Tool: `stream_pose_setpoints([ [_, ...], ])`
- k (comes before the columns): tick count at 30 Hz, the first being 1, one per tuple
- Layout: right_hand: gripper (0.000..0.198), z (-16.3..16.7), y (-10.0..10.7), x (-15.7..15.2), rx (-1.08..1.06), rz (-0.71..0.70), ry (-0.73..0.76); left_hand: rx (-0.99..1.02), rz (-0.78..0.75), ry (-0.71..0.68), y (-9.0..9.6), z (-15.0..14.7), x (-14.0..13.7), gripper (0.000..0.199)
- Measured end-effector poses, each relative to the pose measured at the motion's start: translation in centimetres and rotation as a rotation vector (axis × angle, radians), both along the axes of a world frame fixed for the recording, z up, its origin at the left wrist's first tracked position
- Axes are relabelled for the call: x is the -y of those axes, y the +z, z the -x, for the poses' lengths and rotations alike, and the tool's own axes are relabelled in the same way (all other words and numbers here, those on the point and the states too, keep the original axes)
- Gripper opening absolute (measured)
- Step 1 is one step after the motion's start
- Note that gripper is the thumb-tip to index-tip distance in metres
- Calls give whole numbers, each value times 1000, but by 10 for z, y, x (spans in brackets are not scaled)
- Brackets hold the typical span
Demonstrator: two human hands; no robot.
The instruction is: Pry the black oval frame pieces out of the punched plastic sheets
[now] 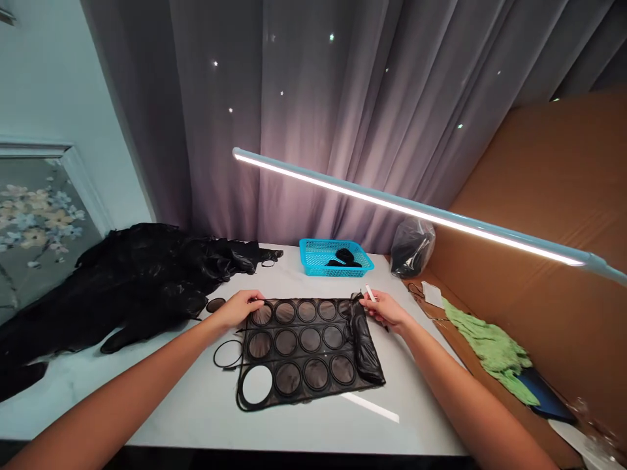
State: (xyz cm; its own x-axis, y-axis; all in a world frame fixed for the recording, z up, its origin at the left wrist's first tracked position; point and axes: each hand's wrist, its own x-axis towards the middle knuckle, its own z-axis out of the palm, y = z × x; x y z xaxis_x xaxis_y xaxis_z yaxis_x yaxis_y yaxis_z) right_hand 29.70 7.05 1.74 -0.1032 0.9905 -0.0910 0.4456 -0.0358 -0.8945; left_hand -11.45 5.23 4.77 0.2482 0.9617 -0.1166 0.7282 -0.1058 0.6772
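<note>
A black sheet (300, 358) with rows of round, ring-edged dark panels lies flat on the white table. The ring at its near left corner shows plain white inside. My left hand (242, 308) pinches the sheet's far left corner between thumb and fingers. At the far right corner, my right hand (388, 309) is closed around a slim white stick-like tool (370, 294), whose tip I cannot make out. Its fingertips also touch the rolled, bunched right edge (365, 343) of the sheet. Left of the sheet lie a loose black ring (215, 356) and a small dark disc (215, 305).
A large heap of black sheeting (147, 287) covers the table's left side. Behind the sheet stands a blue basket (308, 264) holding black pieces. On the right are a filled clear bag (413, 251) and a green cloth (490, 346). A lit lamp bar (392, 201) crosses above.
</note>
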Motion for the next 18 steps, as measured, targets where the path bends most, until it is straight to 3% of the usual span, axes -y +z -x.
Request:
stream_pose_setpoints([
  [5, 39, -17, -6, -29, -75, -1, -99, -66, -146, 20, -10, -27, -54, 32],
  [9, 27, -29, -2, -51, 37, -82, -192, -171, -285, 27, -12, -34, -76, 31],
  [12, 16, -26, 7, -45, 147, -203, -257, -243, -402, 17, -16, -45, -66, 26],
  [14, 18, -14, 13, -28, 234, -282, -220, -276, -462, -38, -21, -60, -48, 27],
  [18, 38, 9, 16, 22, 637, -377, 165, -310, -525, -240, -40, -83, 1, 48],
])
